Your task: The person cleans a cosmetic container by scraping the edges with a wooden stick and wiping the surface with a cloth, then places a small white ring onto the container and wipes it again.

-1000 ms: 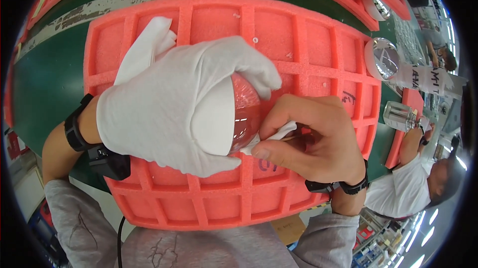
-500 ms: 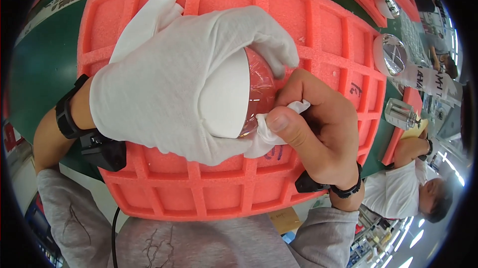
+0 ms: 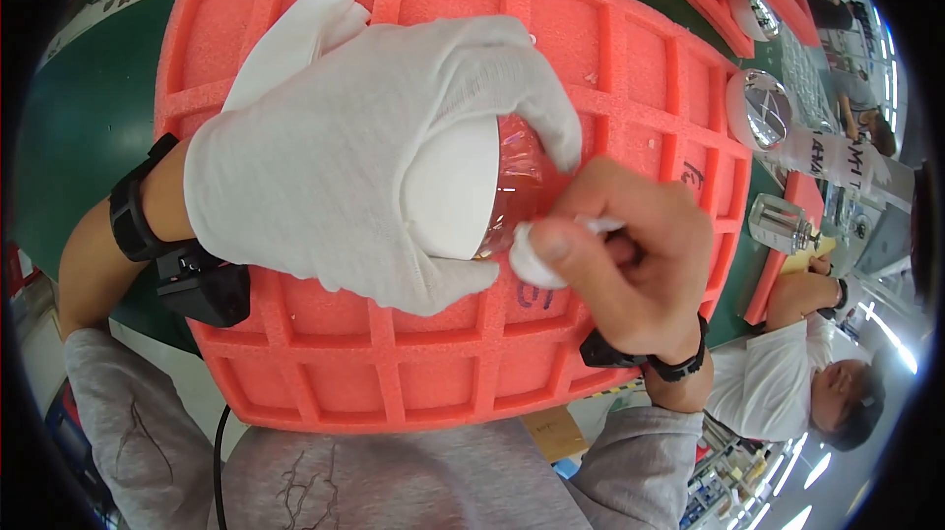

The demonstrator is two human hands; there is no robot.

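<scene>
My left hand point(image 3: 305, 161), in a white glove, curls its fingers and thumb around a thick round glass lens point(image 3: 452, 190). The lens has a matt white side and a clear, shiny face turned to the right. Bare and slightly blurred, my right hand point(image 3: 645, 249) pinches a crumpled white wipe point(image 3: 533, 256) close to the lens's lower right edge. Whether wipe and glass touch is hard to tell. A folded white cloth point(image 3: 295, 43) sticks out beyond the back of my left hand.
Beneath my hands lies a red foam tray point(image 3: 428, 381) with square compartments, on a green tabletop point(image 3: 94, 102). To the right stand a shiny round glass piece point(image 3: 766, 109), a clear jar with a metal top point(image 3: 783, 223) and a co-worker in a white shirt point(image 3: 763, 384).
My right hand has drawn slightly right and away from the lens with the wipe. The left hand keeps its hold, with the lens shifted only a little.
</scene>
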